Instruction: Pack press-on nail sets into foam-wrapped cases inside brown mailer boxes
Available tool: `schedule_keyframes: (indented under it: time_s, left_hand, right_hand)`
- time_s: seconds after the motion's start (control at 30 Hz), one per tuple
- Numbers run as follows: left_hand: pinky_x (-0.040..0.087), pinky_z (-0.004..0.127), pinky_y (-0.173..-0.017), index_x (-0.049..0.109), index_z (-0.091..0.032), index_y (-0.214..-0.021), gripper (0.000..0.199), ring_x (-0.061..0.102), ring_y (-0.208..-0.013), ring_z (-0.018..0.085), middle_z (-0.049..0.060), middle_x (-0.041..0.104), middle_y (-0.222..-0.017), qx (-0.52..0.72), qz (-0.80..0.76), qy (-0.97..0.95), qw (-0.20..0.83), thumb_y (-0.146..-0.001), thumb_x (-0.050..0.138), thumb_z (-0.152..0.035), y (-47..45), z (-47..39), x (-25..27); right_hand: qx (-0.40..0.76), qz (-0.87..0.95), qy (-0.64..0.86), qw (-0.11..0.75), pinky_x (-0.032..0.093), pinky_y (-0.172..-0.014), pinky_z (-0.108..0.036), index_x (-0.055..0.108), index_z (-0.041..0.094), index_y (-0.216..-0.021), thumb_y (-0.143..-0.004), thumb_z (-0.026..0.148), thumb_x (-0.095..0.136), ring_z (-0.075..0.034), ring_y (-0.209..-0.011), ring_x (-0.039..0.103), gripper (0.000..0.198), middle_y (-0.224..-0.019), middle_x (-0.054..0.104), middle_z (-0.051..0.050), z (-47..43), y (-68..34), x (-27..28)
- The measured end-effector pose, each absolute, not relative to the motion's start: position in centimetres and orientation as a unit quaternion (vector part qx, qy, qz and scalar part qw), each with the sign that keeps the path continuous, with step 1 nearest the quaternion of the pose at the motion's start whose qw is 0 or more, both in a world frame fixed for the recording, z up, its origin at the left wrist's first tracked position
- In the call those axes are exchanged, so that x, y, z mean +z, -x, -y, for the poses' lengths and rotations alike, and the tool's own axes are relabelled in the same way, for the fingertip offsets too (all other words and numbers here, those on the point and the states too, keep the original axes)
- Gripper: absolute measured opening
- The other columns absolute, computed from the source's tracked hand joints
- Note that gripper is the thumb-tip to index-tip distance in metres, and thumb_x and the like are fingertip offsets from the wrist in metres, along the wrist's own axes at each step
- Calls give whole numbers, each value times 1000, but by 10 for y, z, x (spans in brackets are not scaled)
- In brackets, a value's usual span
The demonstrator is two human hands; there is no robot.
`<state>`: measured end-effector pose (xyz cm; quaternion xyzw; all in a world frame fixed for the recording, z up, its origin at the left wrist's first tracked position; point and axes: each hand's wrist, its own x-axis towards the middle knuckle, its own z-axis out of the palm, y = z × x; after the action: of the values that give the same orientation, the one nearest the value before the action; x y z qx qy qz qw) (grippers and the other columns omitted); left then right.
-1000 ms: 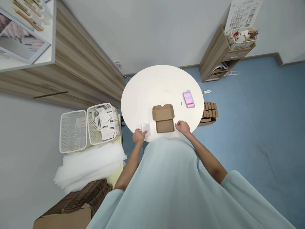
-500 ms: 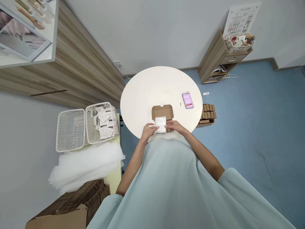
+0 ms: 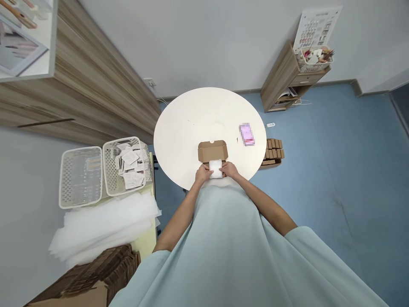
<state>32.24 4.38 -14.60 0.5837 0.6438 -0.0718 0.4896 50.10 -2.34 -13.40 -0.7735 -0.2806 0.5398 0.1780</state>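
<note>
A small white packet (image 3: 216, 169), apparently wrapped in foam sheet, sits between my two hands at the near edge of the round white table (image 3: 188, 108). My left hand (image 3: 202, 174) is closed on its left side, with the thumb over the top face. On the right side, my right hand (image 3: 230, 169) pinches it in the same way. Beneath and behind the packet lies a brown cardboard box (image 3: 212, 152), its lid folded open away from me. The packet and my hands hide most of the box's base, so how deep the packet sits cannot be seen.
A pixelated pink phone-like item (image 3: 247, 134) lies to the right on the table. Brown boxes (image 3: 274, 153) stand on the floor beyond. At left are a white basket of sachets (image 3: 143, 160), an adjacent clear-bottomed basket (image 3: 64, 179), white foam sheets (image 3: 108, 219) and stacked flat cardboard (image 3: 121, 270).
My fingers have curled in tighter around the packet's sides, and the packet sits slightly lower over the box. The whole view has shifted a little, moving the surroundings leftward.
</note>
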Motion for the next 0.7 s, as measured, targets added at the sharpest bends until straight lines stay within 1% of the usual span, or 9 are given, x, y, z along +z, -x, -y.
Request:
schedule_keyframes:
  time_s: [0.07,0.13,0.2,0.27,0.37,0.43,0.5,0.6,0.7]
  left_hand:
    - [52,28,-81,61,-25,-106,27,77,-84,19,1,82,-99,-90,-646,-600,462,-90,82,-31,-326,-43,-152]
    - [52,30,-85,61,-25,-107,25,78,-98,22,4,82,-108,-102,-652,-610,439,-92,80,-32,-330,-42,-156]
    - [52,31,-88,61,-26,-108,24,77,-109,24,6,81,-115,-112,-657,-617,420,-93,79,-34,-333,-42,-158]
    - [52,32,-89,61,-26,-110,23,75,-116,26,8,80,-119,-125,-659,-623,403,-95,76,-35,-336,-41,-159]
    - [52,34,-90,61,-26,-115,22,74,-119,28,10,79,-123,-150,-655,-634,381,-98,72,-35,-338,-41,-157]
    - [52,36,-90,61,-25,-121,23,74,-119,29,12,78,-127,-168,-647,-648,364,-101,68,-33,-339,-41,-156]
    - [53,37,-90,60,-23,-126,24,74,-120,30,15,77,-130,-184,-639,-661,349,-103,64,-31,-340,-41,-155]
    - [53,37,-92,60,-22,-130,27,74,-120,30,17,77,-130,-199,-626,-675,337,-104,61,-29,-342,-42,-152]
    - [53,40,-94,64,-20,-130,28,75,-119,33,20,78,-125,-209,-598,-704,320,-104,61,-27,-344,-42,-148]
  right_hand:
    - [520,295,786,156,55,-78,-25,67,21,-100,-95,17,74,-21,-76,78,10,-50,64,6,23,-500,-137]
    - [503,306,796,139,54,-86,-27,69,20,-108,-94,15,73,-23,-88,80,15,-54,68,5,22,-499,-140]
    - [484,339,799,109,53,-89,-28,68,20,-119,-94,14,70,-23,-99,80,25,-63,74,2,22,-498,-141]
    - [466,391,791,65,53,-87,-27,67,19,-127,-96,13,66,-22,-102,80,32,-73,79,0,21,-496,-142]
    - [457,444,770,21,54,-86,-27,66,19,-135,-99,16,63,-21,-94,80,36,-85,82,-2,20,-493,-142]
    - [460,457,761,16,54,-89,-27,66,18,-140,-101,19,63,-21,-95,80,39,-91,83,-3,20,-490,-141]
    - [458,473,753,9,54,-94,-29,66,18,-144,-102,22,64,-23,-106,79,42,-100,84,-6,20,-488,-140]
    - [450,495,743,-3,52,-102,-32,69,18,-144,-103,25,66,-28,-127,72,42,-126,81,-13,22,-485,-138]
    - [445,509,737,-13,53,-103,-33,74,19,-136,-101,25,69,-30,-132,70,36,-142,73,-15,23,-483,-136]
